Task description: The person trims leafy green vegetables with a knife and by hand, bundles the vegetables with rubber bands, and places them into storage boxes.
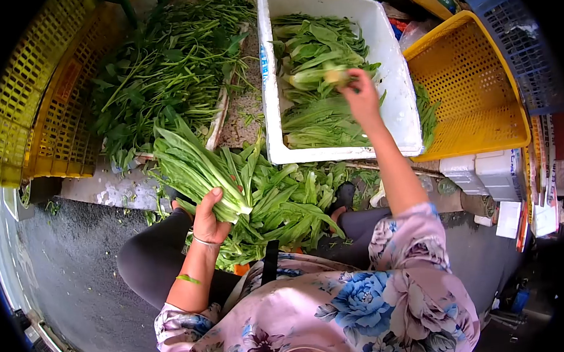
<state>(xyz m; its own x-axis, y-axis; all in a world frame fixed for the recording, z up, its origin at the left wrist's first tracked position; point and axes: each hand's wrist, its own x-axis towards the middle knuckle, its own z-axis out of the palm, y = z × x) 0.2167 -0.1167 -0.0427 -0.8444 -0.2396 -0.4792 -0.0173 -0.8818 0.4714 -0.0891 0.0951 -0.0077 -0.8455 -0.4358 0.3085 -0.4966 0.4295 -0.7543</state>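
My left hand (213,219) is wrapped round the base of a leafy green bunch (195,171), whose leaves point up and to the left. Over the white foam box (397,93), my right hand (359,94) has its fingers closed at the pale cut end of a lettuce head (335,75), slightly blurred by motion. Several leafy heads (324,119) lie in the box with their pale bases to the left. Loose long leaves (290,207) are heaped below the box, between my knees.
A pile of thin-stemmed greens (168,73) lies at the upper left beside yellow crates (62,117). To the right are a yellow basket (475,89) holding some greens, a blue crate (511,43) and white foam boxes (495,174).
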